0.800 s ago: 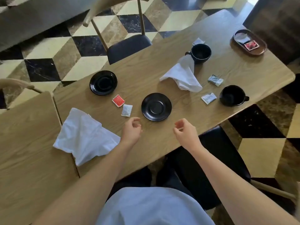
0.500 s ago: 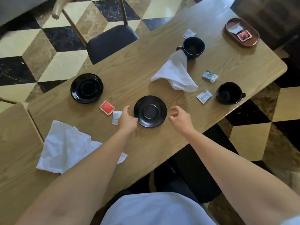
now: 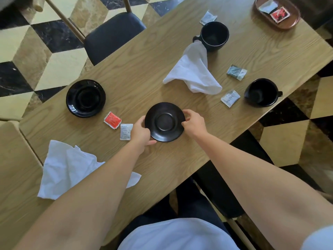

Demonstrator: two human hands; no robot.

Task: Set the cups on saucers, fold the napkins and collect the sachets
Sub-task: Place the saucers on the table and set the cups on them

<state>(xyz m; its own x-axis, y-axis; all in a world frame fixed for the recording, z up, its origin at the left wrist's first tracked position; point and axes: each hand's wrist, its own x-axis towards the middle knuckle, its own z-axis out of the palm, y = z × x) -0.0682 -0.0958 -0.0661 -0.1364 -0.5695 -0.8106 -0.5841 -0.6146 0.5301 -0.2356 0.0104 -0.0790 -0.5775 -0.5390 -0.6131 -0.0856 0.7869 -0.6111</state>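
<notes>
Both hands grip the near black saucer (image 3: 164, 122) by its rim: my left hand (image 3: 141, 133) on its left edge, my right hand (image 3: 193, 123) on its right edge. A second black saucer (image 3: 85, 98) lies at the far left. One black cup (image 3: 214, 36) stands at the back, another black cup (image 3: 261, 92) at the right edge. A crumpled white napkin (image 3: 192, 73) leans against the back cup; a second white napkin (image 3: 66, 166) lies near left, partly under my forearm. A red sachet (image 3: 112, 120) and a white sachet (image 3: 126, 131) lie beside my left hand.
More sachets lie near the cups: a white one (image 3: 230, 97), a dark green one (image 3: 236, 72), another white one (image 3: 208, 17). A brown oval tray (image 3: 288, 24) at the back right holds two sachets. A dark chair (image 3: 115, 31) stands beyond the wooden table (image 3: 137, 69).
Both hands moved forward from the table's near edge and closed on the near saucer's rim, left then right. The view has tilted closer over the table.
</notes>
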